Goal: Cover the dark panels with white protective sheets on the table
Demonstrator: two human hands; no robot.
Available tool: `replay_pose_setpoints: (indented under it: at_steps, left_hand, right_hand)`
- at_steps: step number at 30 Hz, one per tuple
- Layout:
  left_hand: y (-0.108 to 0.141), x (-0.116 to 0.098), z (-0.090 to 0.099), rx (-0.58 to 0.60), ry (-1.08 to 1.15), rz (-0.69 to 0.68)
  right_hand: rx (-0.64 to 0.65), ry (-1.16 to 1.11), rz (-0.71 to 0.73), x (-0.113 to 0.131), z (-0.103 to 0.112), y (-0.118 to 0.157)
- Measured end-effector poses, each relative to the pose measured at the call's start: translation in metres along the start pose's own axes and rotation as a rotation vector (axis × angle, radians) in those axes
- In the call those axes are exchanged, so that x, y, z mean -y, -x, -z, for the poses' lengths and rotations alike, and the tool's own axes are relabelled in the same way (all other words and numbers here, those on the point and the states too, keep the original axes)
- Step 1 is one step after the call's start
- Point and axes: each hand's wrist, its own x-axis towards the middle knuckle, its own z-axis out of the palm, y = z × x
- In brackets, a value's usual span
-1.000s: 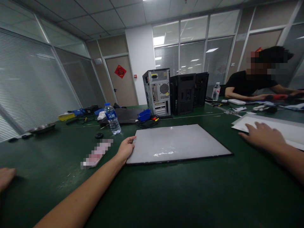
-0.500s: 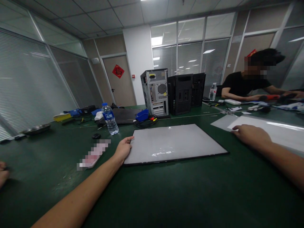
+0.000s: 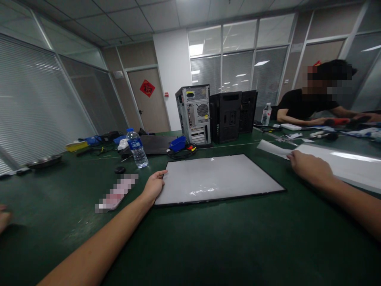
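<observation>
A flat rectangular panel (image 3: 220,174) with a white, glossy face and a thin black frame lies on the green table in front of me. My left hand (image 3: 154,186) grips its left edge, thumb on top and the other fingers partly hidden. Out to the right, my right hand (image 3: 311,167) is closed on the near edge of a thin, translucent white sheet (image 3: 273,150), whose left part is bent up off the table. Beside that hand lies a larger glossy white sheet (image 3: 357,163); my hand covers where the two come close.
A pink phone-shaped object (image 3: 119,194), a round black cap (image 3: 120,170) and a water bottle (image 3: 137,149) are left of the panel. Computer cases (image 3: 195,115) stand behind it. A co-worker (image 3: 309,103) sits far right; another person's hand (image 3: 4,218) shows far left.
My right hand has drawn the translucent sheet slightly left and lifted it, so it now curls apart from the larger sheet. My left hand and the panel stay in place.
</observation>
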Motion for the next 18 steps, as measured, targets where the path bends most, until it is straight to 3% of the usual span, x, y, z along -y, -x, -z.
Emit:
replay_pose_setpoints:
  at_steps: [3, 6, 9, 12, 14, 18]
  left_hand:
    - [0.001, -0.001, 0.0, -0.007, -0.002, -0.011]
    - [0.005, -0.005, -0.002, -0.032, -0.022, -0.008]
    - [0.008, -0.008, -0.003, -0.045, -0.031, 0.0]
    - [0.008, -0.008, -0.003, -0.038, -0.041, -0.002]
    - [0.007, -0.007, -0.003, -0.034, -0.047, -0.002]
    - [0.009, -0.007, -0.005, -0.02, -0.037, -0.006]
  right_hand:
    - [-0.047, -0.032, 0.142, 0.034, 0.01, 0.021]
    - [-0.068, -0.117, 0.44, 0.072, 0.012, 0.05]
    - [0.037, -0.241, 0.737, 0.106, 0.012, 0.079]
    - [0.152, -0.337, 0.907, 0.12, 0.011, 0.089]
    - [0.114, -0.365, 0.879, 0.113, 0.009, 0.08]
    - [-0.073, -0.237, 0.622, 0.067, -0.002, 0.039]
